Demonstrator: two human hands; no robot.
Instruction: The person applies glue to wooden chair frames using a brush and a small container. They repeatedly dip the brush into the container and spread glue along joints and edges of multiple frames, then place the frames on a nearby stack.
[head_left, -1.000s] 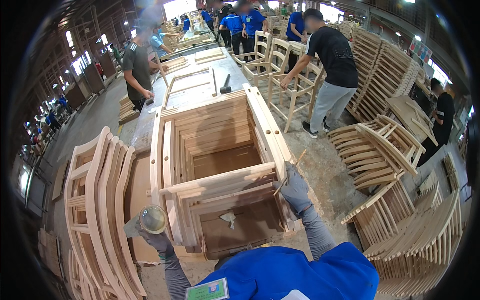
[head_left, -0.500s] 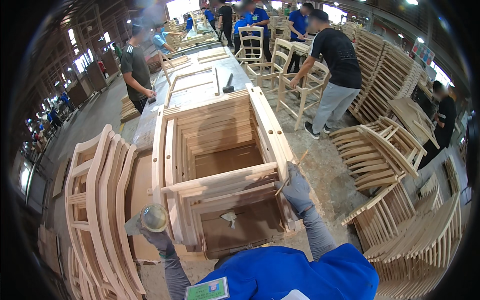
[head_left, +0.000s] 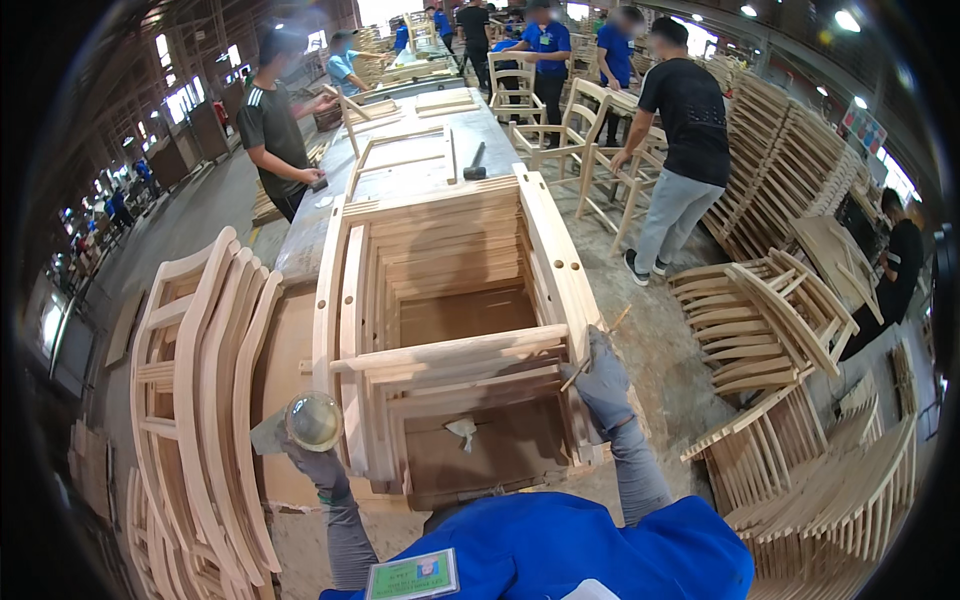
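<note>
In front of me stands a stack of pale wooden frames (head_left: pixel 465 347), with round dark holes in the long side rails. My left hand (head_left: pixel 322 470), in a grey glove, is closed around a round, clear-looking cup (head_left: pixel 314 420) at the near left of the stack. What fills the cup is hard to make out. My right hand (head_left: pixel 604 385), also gloved, is closed on a thin wooden stick (head_left: pixel 620 319) beside the right rail. The stick's middle is hidden by the fingers.
Curved chair backs (head_left: pixel 205 400) lean in a row at my left. More chair parts (head_left: pixel 755 315) are piled at right. A mallet (head_left: pixel 475 170) lies on the long table (head_left: pixel 405 160) beyond the stack. Co-workers stand on both sides of it.
The view has shifted slightly, so most of the scene sits a little further right. Both hands keep their holds beside the stack. A person at far left has raised a hand to an upright wooden piece.
</note>
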